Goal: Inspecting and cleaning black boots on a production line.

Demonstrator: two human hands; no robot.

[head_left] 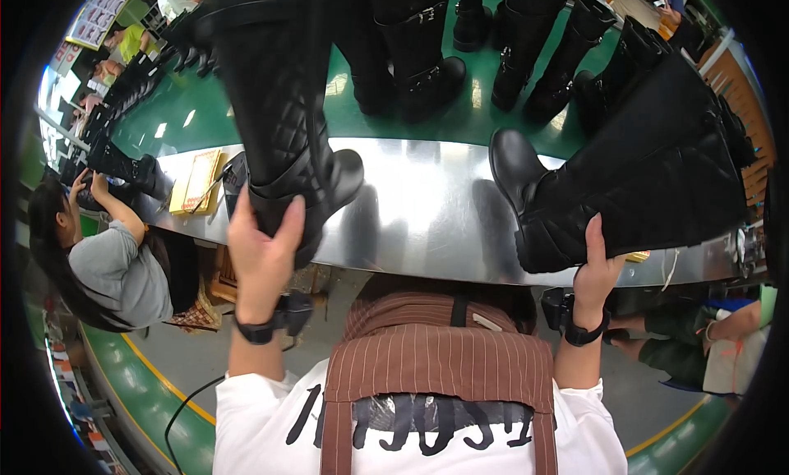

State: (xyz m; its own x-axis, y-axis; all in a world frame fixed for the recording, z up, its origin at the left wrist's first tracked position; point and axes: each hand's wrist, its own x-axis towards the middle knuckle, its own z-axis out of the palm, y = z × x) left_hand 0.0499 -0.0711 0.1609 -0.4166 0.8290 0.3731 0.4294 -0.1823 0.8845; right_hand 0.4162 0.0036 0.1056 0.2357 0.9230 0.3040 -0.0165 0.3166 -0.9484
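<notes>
My left hand (261,253) grips the heel of a tall black quilted boot (279,105) with a buckle strap, held upright over the shiny metal table (427,212). My right hand (596,265) grips the heel of a second tall black boot (641,179), which is tilted on its side with its toe pointing left and its shaft running to the upper right. Both wrists carry black bands. A brown striped apron (436,368) over a white shirt fills the lower middle.
Several more black boots (526,48) stand on the green conveyor belt (189,113) beyond the table. A person in a grey shirt (115,269) sits at the left, holding a boot. A yellow pad (197,181) lies on the table's left end. Another person (723,343) sits at the right.
</notes>
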